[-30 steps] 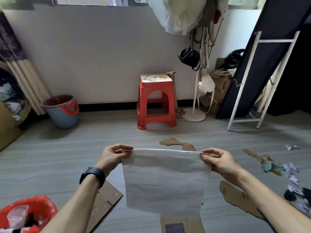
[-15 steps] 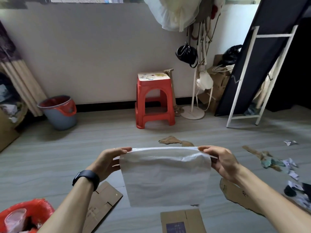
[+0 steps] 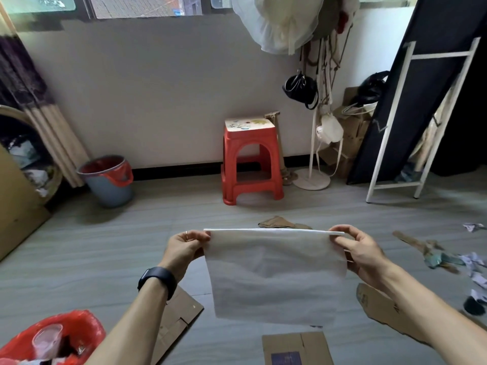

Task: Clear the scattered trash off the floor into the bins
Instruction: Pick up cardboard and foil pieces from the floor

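Left hand (image 3: 185, 248) and right hand (image 3: 361, 250) each pinch a top corner of the white plastic bag (image 3: 274, 277), thumbs in front and fingers curled behind. It's held up in the air over the floor (image 3: 79, 259), long top edge level left to right, the rest hanging straight down. Thin, flat, a bit see-through, roughly rectangular. Flat cardboard piece (image 3: 297, 347) lies on the floor below it, red-lined bin (image 3: 81, 325) bottom left.
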